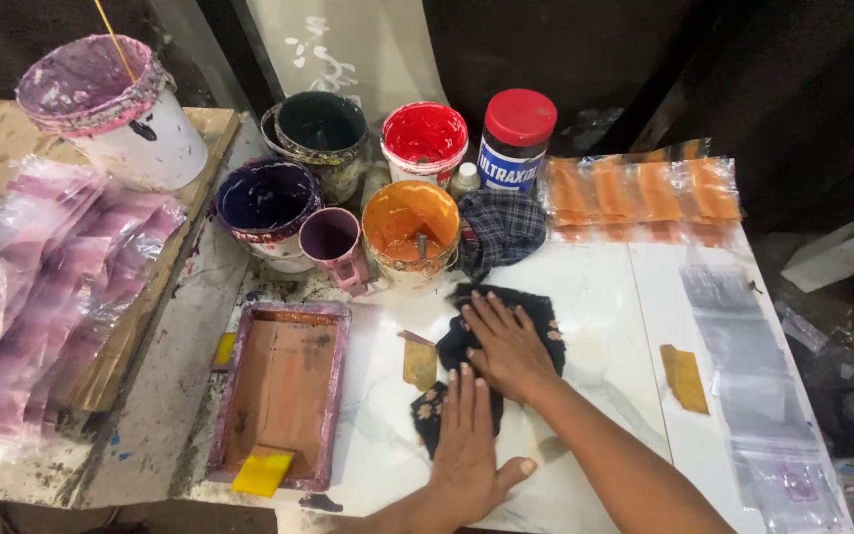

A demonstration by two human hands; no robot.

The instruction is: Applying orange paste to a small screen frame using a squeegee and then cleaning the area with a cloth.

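1. A person's hands press flat on a dark rag lying on a white table.
2. The right hand lies palm down on the upper part of the rag, fingers spread, gripping nothing.
3. The left hand lies flat on the rag's lower end, fingers straight, thumb out to the side, also gripping nothing.
4. A small tan card sits just left of the rag; another tan card lies well to the right.
5. A pink-framed screen lies to the left, with a yellow squeegee at its near end.
6. Behind the rag stand paint pots: orange, red, dark blue, black, and a pink mug.
7. A red-lidded jar stands beside a checked cloth.
8. Orange-printed plastic bags lie at the far right; what seem to be pink-stained bags pile on the left.
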